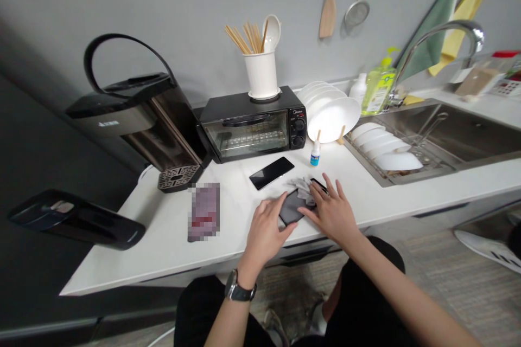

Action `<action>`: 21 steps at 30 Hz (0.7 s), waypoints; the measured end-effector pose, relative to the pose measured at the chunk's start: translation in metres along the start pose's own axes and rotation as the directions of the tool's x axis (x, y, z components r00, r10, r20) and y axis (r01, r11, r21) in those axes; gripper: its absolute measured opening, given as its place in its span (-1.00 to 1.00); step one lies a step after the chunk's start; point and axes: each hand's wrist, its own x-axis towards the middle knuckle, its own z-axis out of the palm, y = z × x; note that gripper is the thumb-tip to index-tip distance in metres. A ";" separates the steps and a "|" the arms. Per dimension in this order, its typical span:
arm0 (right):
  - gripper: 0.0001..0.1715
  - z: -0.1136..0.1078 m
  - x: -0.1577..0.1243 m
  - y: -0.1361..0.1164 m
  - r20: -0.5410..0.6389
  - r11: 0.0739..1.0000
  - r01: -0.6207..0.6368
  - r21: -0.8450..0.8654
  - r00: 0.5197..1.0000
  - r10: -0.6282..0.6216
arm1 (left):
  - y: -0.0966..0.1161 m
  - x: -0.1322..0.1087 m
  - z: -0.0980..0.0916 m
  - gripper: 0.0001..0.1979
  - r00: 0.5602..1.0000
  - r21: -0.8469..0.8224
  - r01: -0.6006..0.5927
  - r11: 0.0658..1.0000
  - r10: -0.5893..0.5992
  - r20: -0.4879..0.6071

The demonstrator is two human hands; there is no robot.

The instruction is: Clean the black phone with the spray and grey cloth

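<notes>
A dark, flat rectangular thing that looks like a phone or its case (290, 209) lies at the front of the white counter. My left hand (265, 230) grips its left end between thumb and fingers. Over its right part, my right hand (334, 210) presses a crumpled grey cloth (302, 188), index and middle fingers stretched out; fingers and cloth cover much of the thing. Just beyond lies a black smartphone (272, 172), screen up. A small white bottle with a blue label (315, 155) stands upright behind my right hand.
A blurred-out purple packet (204, 211) lies to the left, near a drinks dispenser (154, 124) and a dark upright container (77, 219). Behind are a toaster oven (248, 133) and racked white plates (331, 116). The sink (451, 141) with bowls is at right.
</notes>
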 end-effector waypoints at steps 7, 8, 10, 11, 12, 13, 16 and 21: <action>0.03 0.003 -0.006 -0.061 0.066 0.961 0.148 0.234 0.984 -0.168 | -0.007 -0.002 0.002 -0.17 0.999 0.025 0.033 0.999 -0.034 0.016; 0.01 0.000 -0.012 -0.064 0.077 0.946 0.183 0.267 0.975 -0.210 | -0.007 -0.002 0.002 -0.15 0.998 0.040 0.049 0.998 -0.050 0.023; -0.05 -0.006 -0.023 -0.062 0.092 0.937 0.205 0.282 0.967 -0.239 | -0.007 -0.003 0.003 -0.12 0.998 0.058 0.066 0.996 -0.067 0.022; -0.09 -0.008 -0.027 -0.056 0.096 0.945 0.196 0.262 0.969 -0.227 | -0.006 -0.003 0.003 -0.13 0.998 0.057 0.061 0.997 -0.062 0.012; -0.14 -0.010 -0.030 -0.047 0.097 0.956 0.180 0.230 0.974 -0.207 | -0.006 -0.004 0.003 -0.13 0.999 0.051 0.054 0.997 -0.054 0.000; -0.18 -0.011 -0.031 -0.037 0.096 0.969 0.160 0.190 0.979 -0.181 | -0.005 -0.004 0.003 -0.14 0.999 0.043 0.046 0.998 -0.045 -0.011; -0.23 -0.010 -0.024 -0.004 0.055 0.997 0.066 0.048 0.996 -0.069 | -0.003 -0.003 0.002 -0.15 0.999 0.019 0.029 0.999 -0.028 -0.026; -0.15 0.005 0.001 0.002 0.009 1.000 -0.024 -0.012 1.000 0.024 | 0.000 0.001 0.002 -0.18 1.000 -0.003 -0.021 1.000 0.020 -0.019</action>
